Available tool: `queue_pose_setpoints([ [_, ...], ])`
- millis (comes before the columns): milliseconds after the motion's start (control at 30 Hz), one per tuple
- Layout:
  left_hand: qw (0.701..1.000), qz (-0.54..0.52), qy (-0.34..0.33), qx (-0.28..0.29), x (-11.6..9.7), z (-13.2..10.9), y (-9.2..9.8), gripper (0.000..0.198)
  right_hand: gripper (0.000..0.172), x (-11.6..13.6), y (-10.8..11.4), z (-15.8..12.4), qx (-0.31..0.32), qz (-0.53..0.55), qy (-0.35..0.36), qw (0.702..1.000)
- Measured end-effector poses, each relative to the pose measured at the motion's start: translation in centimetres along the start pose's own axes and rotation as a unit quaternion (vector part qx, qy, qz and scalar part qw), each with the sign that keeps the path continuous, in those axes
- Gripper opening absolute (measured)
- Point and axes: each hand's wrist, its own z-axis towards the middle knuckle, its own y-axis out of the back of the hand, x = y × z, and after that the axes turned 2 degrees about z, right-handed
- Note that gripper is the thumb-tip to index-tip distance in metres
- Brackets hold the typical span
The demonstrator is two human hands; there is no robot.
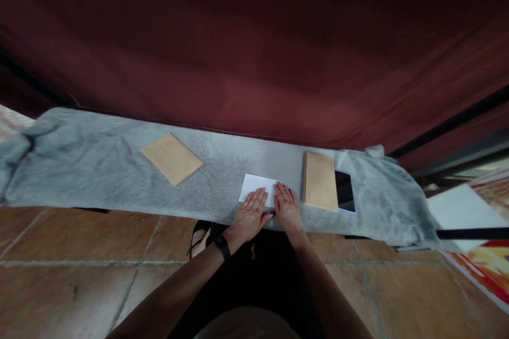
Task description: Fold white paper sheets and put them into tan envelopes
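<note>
A white rectangular sheet of paper lies on the grey cloth in front of me, perhaps folded. My left hand presses flat on its near left part, fingers stretched out, a dark band at the wrist. Flat on the paper's right end rests my right hand, its fingers also extended. Neither hand grips anything. The paper's near edge is partly hidden by the hands. To the right is a stack of brown paper envelopes, and a single brown envelope lies at an angle to the left.
Beside the stack is a dark-screened phone. A grey cloth covers the narrow bench. Behind it rises a dark red fabric wall. Brown tiles form the floor, and a white board stands low at right.
</note>
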Motion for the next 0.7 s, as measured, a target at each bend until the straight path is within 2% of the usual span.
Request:
queue_pose_setpoints([
  [167, 0.997, 0.018, 0.078, -0.013, 2.3, 0.0, 0.6, 0.061, 0.047, 0.4, 0.0, 0.2, -0.003, -0.013, -0.015, 1.000],
  [300, 0.989, 0.023, 0.148, -0.004, 3.8, -0.4, 0.4, 0.059, 0.048, 0.7, 0.0, 0.3, -0.007, -0.023, -0.025, 0.999],
  [500, 0.979, 0.035, 0.200, -0.010, 3.6, -0.3, 0.4, 0.057, 0.048, 1.0, 0.2, 0.3, -0.006, -0.034, -0.034, 0.999],
  [600, 0.983, 0.042, 0.178, -0.020, 2.4, 0.3, 0.7, 0.056, 0.048, 1.0, 0.2, 0.3, -0.008, -0.037, -0.038, 0.999],
  [700, 0.998, 0.016, 0.064, -0.017, 0.4, 1.0, 0.4, 0.054, 0.048, 0.9, 0.0, 0.3, -0.011, -0.036, -0.036, 0.999],
])
